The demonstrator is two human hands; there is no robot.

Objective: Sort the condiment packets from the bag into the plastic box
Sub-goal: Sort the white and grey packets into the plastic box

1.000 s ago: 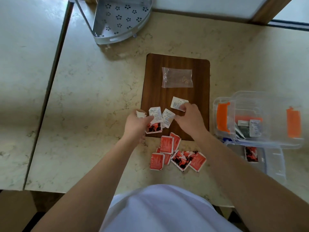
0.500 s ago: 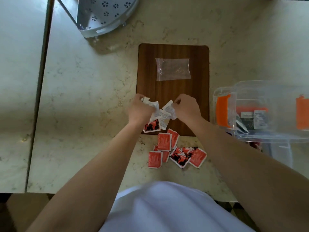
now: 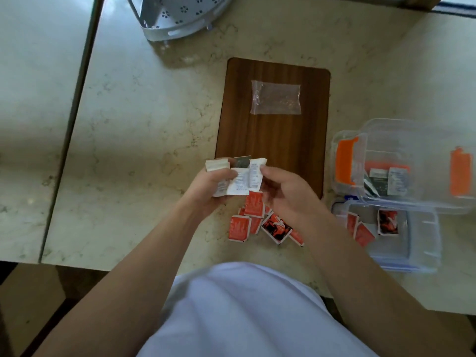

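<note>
My left hand (image 3: 210, 188) grips a fan of several white condiment packets (image 3: 239, 180) above the near edge of the brown board (image 3: 273, 135). My right hand (image 3: 286, 194) pinches the rightmost white packet (image 3: 255, 173) of that fan. Below the hands, several red packets (image 3: 253, 215) lie loose on the counter. The empty clear bag (image 3: 276, 101) lies flat on the board. At the right stands the clear plastic box (image 3: 401, 161) with orange clips; it holds a few white and dark packets. Its near compartment (image 3: 391, 233) holds red packets.
A grey perforated corner rack (image 3: 180, 14) stands at the back of the marble counter (image 3: 134, 140). A seam splits off a second counter at the left (image 3: 33, 99). The counter's front edge runs close to my body.
Both hands gathered the white packets off the board and lifted them together toward me. The camera view shifted slightly.
</note>
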